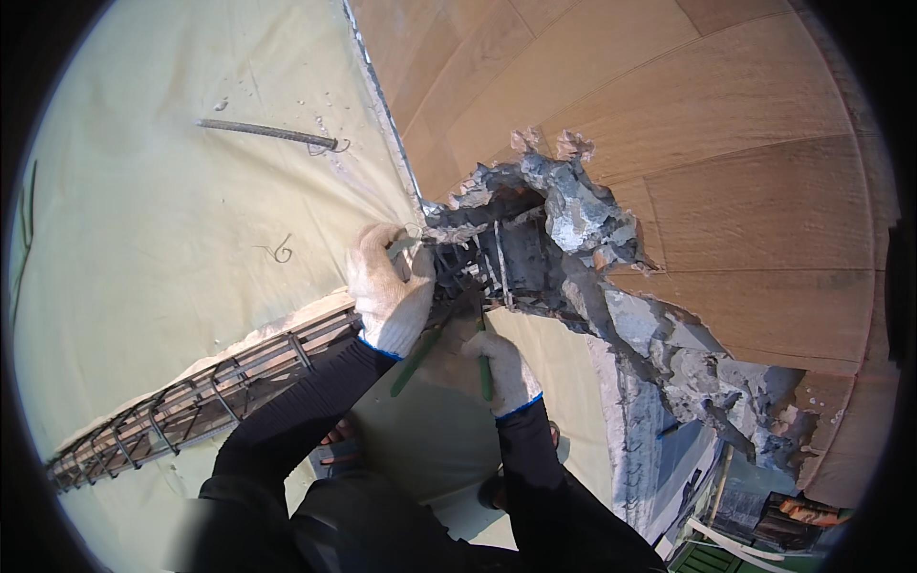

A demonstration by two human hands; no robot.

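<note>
Rubble and rebar cage flank gloved hands on green-handled pliers.

Pale green sheeted surface — the ground for everything here
On it lie a ribbed steel bar, a curl of wire and a long rebar cage — bits of grit near the bar

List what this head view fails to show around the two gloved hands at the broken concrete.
- Tool jaws: the green-handled tool in the right hand vanishes among rebar and rubble.
- Left hand fingers: what they pinch is too small to tell.
- Rebar cage: far end cut off by the picture's rim.
- Person's feet: hidden by the sleeves.
</note>
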